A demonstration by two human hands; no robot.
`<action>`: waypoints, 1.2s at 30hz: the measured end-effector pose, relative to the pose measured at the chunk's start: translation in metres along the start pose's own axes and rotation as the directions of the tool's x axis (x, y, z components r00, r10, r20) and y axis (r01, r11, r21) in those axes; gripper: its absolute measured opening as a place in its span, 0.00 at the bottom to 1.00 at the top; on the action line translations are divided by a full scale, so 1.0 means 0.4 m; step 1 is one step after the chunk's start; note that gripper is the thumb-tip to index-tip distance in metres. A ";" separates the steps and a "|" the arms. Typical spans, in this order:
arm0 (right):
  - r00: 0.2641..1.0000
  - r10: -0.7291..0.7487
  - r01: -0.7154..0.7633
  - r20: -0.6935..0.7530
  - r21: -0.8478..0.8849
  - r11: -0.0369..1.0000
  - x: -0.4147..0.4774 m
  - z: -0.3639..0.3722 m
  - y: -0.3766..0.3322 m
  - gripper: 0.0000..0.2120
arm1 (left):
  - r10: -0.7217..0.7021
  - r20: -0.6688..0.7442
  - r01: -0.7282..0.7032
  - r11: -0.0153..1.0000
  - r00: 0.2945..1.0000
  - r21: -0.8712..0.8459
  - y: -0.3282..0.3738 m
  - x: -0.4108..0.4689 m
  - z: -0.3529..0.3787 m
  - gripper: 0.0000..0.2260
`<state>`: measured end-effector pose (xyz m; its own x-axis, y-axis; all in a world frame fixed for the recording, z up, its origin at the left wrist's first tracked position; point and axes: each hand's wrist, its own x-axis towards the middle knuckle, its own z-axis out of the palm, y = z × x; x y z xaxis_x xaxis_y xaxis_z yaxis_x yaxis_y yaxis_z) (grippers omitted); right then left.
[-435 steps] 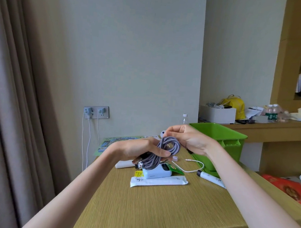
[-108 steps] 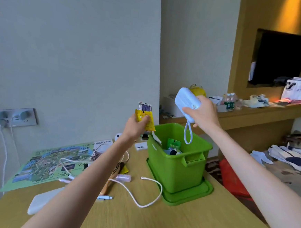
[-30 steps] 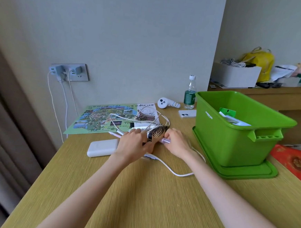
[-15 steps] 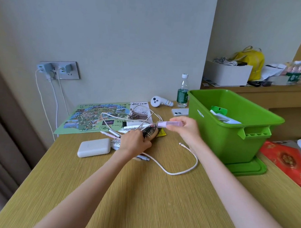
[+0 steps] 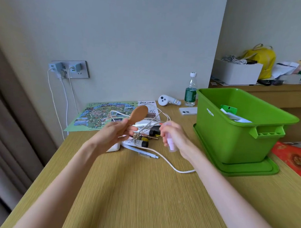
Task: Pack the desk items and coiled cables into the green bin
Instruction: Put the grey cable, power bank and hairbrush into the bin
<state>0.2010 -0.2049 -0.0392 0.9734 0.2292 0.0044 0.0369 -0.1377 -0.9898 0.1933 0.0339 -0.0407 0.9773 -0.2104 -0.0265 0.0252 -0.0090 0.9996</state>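
My left hand (image 5: 113,134) holds a wooden hairbrush (image 5: 139,114) by its handle, lifted above the desk with its brown back toward me. My right hand (image 5: 174,136) grips a small pale pink spray bottle (image 5: 170,145), blurred by motion. Both hands hover over a pile of small items: a white cable (image 5: 169,164), a white pen (image 5: 143,153), tubes and keys. The green bin (image 5: 221,135) stands on its lid at the right, with a few white and green items inside.
A white power bank (image 5: 114,148) lies partly hidden behind my left hand. A map sheet (image 5: 99,117), a white controller (image 5: 167,100), a water bottle (image 5: 190,91) and a phone (image 5: 187,110) lie near the wall. Chargers hang from the wall socket (image 5: 69,69).
My left hand has lifted the hairbrush off the desk and turned its back toward me. My right hand has pulled the pink bottle down and toward me.
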 end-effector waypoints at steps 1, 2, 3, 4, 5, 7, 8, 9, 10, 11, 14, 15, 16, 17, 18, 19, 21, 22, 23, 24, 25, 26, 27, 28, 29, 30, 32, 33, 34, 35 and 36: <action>1.000 -0.012 0.013 0.013 -0.124 0.992 -0.001 0.021 0.003 0.06 | 0.021 0.010 -0.020 0.997 1.000 -0.068 -0.003 -0.009 -0.019 0.17; 0.999 -0.039 0.046 0.034 -0.254 0.966 0.000 0.042 0.006 0.06 | 0.043 0.022 -0.039 0.990 0.999 -0.134 -0.009 -0.018 -0.037 0.16; 0.995 -0.072 0.091 0.064 -0.369 0.925 0.000 0.062 0.009 0.06 | 0.064 0.037 -0.057 0.982 0.997 -0.182 -0.013 -0.028 -0.052 0.15; 0.990 -0.103 0.134 0.093 -0.462 0.876 0.001 0.081 0.011 0.06 | 0.083 0.050 -0.071 0.976 0.995 -0.204 -0.017 -0.037 -0.063 0.14; 0.985 -0.130 0.172 0.115 -0.552 0.816 -0.001 0.098 0.014 0.06 | 0.092 0.052 -0.079 0.974 0.994 -0.212 -0.022 -0.043 -0.073 0.14; 0.970 -0.197 0.239 0.144 -0.722 0.649 -0.002 0.127 0.020 0.07 | 0.066 -0.010 -0.067 0.983 0.998 -0.170 -0.027 -0.054 -0.090 0.16; 0.961 -0.234 0.260 0.150 -0.785 0.562 -0.002 0.140 0.023 0.06 | 0.033 -0.073 -0.040 0.994 0.997 -0.106 -0.024 -0.058 -0.096 0.18; 0.951 -0.271 0.272 0.152 -0.829 0.489 -0.002 0.151 0.025 0.04 | 0.002 -0.150 -0.003 1.000 0.989 -0.005 -0.022 -0.063 -0.104 0.19; 0.941 -0.301 0.278 0.152 -0.855 0.437 -0.002 0.160 0.026 0.02 | -0.012 -0.222 0.036 0.994 0.975 0.103 -0.021 -0.067 -0.109 0.19; 0.932 -0.326 0.288 0.158 -0.870 0.401 -0.002 0.168 0.027 0.02 | -0.002 -0.276 0.057 0.980 0.961 0.191 -0.021 -0.071 -0.115 0.17; 0.908 -0.362 0.346 0.209 -0.862 0.370 -0.001 0.181 0.028 0.06 | 0.184 -0.301 -0.051 0.915 0.936 0.401 -0.034 -0.081 -0.138 0.15; 0.905 -0.359 0.360 0.226 -0.857 0.368 0.000 0.184 0.029 0.07 | 0.236 -0.261 -0.083 0.869 0.936 0.489 -0.040 -0.084 -0.146 0.18; 0.903 -0.355 0.368 0.241 -0.860 0.354 0.001 0.188 0.033 0.06 | 0.257 -0.238 -0.078 0.815 0.937 0.575 -0.048 -0.087 -0.152 0.21; 0.902 -0.350 0.369 0.251 -0.870 0.328 0.001 0.192 0.037 0.05 | 0.260 -0.241 -0.043 0.758 0.935 0.651 -0.055 -0.089 -0.158 0.22; 0.901 -0.351 0.366 0.256 -0.882 0.296 0.000 0.195 0.040 0.04 | 0.257 -0.267 0.012 0.699 0.929 0.715 -0.065 -0.088 -0.162 0.24; 0.899 -0.354 0.359 0.257 -0.895 0.263 0.000 0.198 0.043 0.03 | 0.261 -0.299 0.072 0.631 0.918 0.772 -0.075 -0.087 -0.166 0.26; 0.904 -0.347 0.337 0.248 -0.914 0.225 0.000 0.203 0.044 0.07 | 0.286 -0.322 0.147 0.499 0.903 0.854 -0.096 -0.085 -0.165 0.30; 0.912 -0.334 0.322 0.238 -0.920 0.223 0.001 0.204 0.043 0.10 | 0.305 -0.311 0.150 0.455 0.900 0.878 -0.105 -0.084 -0.163 0.32; 0.919 -0.321 0.309 0.230 -0.925 0.221 0.002 0.204 0.041 0.11 | 0.324 -0.295 0.142 0.422 0.899 0.895 -0.114 -0.083 -0.162 0.34; 0.925 -0.307 0.299 0.226 -0.930 0.215 0.003 0.204 0.039 0.10 | 0.339 -0.281 0.135 0.396 0.898 0.908 -0.123 -0.083 -0.163 0.35; 0.929 -0.292 0.291 0.225 -0.934 0.207 0.004 0.204 0.036 0.09 | 0.350 -0.276 0.135 0.378 0.895 0.916 -0.132 -0.083 -0.164 0.36; 0.933 -0.277 0.289 0.230 -0.937 0.197 0.004 0.203 0.034 0.08 | 0.358 -0.278 0.141 0.364 0.892 0.921 -0.140 -0.083 -0.165 0.36; 0.935 -0.261 0.293 0.241 -0.939 0.182 0.003 0.203 0.031 0.07 | 0.367 -0.282 0.149 0.351 0.886 0.925 -0.145 -0.084 -0.165 0.35; 0.934 -0.247 0.300 0.257 -0.940 0.160 0.001 0.201 0.026 0.06 | 0.380 -0.284 0.154 0.337 0.880 0.929 -0.149 -0.084 -0.166 0.34; 0.932 -0.241 0.308 0.270 -0.942 0.135 -0.002 0.198 0.021 0.05 | 0.393 -0.283 0.154 0.328 0.875 0.932 -0.151 -0.085 -0.166 0.34; 0.929 -0.245 0.311 0.276 -0.943 0.116 -0.004 0.194 0.017 0.06 | 0.402 -0.280 0.152 0.322 0.872 0.935 -0.152 -0.086 -0.166 0.33; 0.919 -0.294 0.307 0.262 -0.944 0.119 -0.005 0.185 0.015 0.10 | 0.410 -0.279 0.148 0.322 0.869 0.935 -0.151 -0.087 -0.168 0.32; 0.914 -0.323 0.304 0.247 -0.943 0.138 -0.002 0.181 0.014 0.12 | 0.409 -0.283 0.149 0.328 0.868 0.933 -0.149 -0.087 -0.169 0.32; 0.910 -0.342 0.301 0.233 -0.940 0.160 0.002 0.177 0.013 0.13 | 0.404 -0.289 0.152 0.339 0.868 0.929 -0.149 -0.089 -0.169 0.32; 0.909 -0.352 0.299 0.223 -0.937 0.180 0.007 0.174 0.011 0.11 | 0.394 -0.297 0.157 0.350 0.870 0.924 -0.148 -0.091 -0.169 0.31; 0.911 -0.351 0.298 0.218 -0.935 0.193 0.014 0.173 0.009 0.09 | 0.380 -0.306 0.166 0.359 0.873 0.919 -0.147 -0.094 -0.168 0.31</action>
<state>0.1909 -0.1375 -0.0526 0.8241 0.4669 0.3207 0.5086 -0.8592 -0.0562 0.1694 0.1082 -0.0984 0.9269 0.1120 0.3581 -0.0224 -0.9361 0.3509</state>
